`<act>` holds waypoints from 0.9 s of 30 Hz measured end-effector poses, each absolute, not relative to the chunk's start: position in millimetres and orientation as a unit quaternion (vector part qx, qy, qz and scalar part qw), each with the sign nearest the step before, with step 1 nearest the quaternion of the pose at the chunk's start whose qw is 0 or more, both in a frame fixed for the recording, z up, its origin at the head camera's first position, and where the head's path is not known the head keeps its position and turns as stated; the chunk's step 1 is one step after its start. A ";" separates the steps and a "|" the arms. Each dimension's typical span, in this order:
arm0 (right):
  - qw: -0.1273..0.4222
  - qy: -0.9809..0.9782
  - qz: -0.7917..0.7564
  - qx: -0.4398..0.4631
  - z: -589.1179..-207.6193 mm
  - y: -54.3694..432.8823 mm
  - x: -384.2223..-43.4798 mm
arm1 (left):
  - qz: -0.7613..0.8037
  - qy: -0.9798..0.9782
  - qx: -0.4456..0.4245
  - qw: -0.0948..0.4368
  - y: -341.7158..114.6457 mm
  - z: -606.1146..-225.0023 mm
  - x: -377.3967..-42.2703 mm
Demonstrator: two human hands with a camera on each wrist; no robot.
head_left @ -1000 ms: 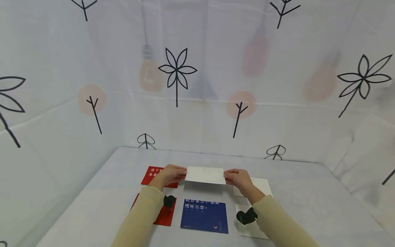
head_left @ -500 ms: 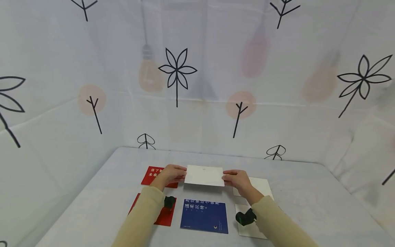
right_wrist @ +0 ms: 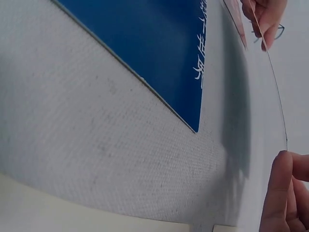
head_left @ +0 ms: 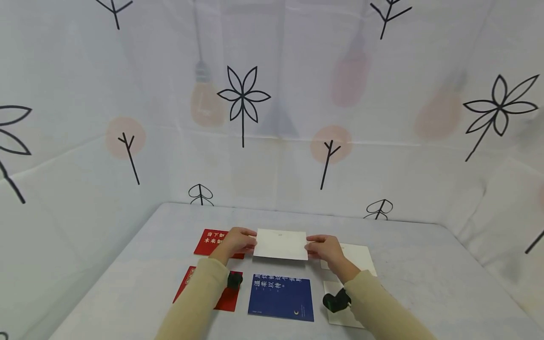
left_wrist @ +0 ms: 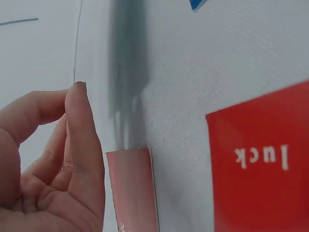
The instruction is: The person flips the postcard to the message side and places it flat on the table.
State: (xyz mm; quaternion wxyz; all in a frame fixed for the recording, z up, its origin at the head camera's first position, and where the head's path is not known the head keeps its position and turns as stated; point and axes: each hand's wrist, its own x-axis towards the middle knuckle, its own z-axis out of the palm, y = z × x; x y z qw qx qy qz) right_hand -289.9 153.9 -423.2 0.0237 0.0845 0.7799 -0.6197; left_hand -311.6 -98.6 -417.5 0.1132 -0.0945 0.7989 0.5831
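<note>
Left hand (head_left: 238,242) and right hand (head_left: 327,248) each pinch a side edge of one white card (head_left: 280,244), thumb and fingertips closed on it; the card is held up off the white bench (head_left: 412,269), tilted, its shadow falling below; nearer, in the middle, a blue card (head_left: 280,298) with white writing lies flat; on the left are a far red card (head_left: 207,242) and a near red card (head_left: 228,298), both partly hidden by the left arm; on the right, a far white card (head_left: 358,256) and a near white card (head_left: 340,319) lie partly behind the right arm; beyond the bench hangs a pale cloth (head_left: 276,174) printed with plants and light bulbs.
</note>
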 end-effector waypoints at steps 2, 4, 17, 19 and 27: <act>0.025 0.782 -0.617 0.085 -424.7 153.6 -290.6 | 0.581 0.801 -0.097 0.111 -97.7 -417.7 -310.8; 0.025 0.784 -0.614 0.086 -426.0 153.3 -291.1 | 0.577 0.803 -0.101 0.108 -97.2 -418.1 -310.1; 0.040 0.812 -0.576 0.084 -433.5 150.3 -288.4 | 0.532 0.833 -0.108 0.106 -94.7 -424.5 -313.0; 0.042 0.813 -0.575 0.085 -434.3 149.8 -287.9 | 0.525 0.838 -0.104 0.105 -94.2 -426.2 -313.7; 0.041 0.821 -0.564 0.082 -438.0 148.0 -287.4 | 0.502 0.855 -0.089 0.090 -90.4 -431.0 -313.1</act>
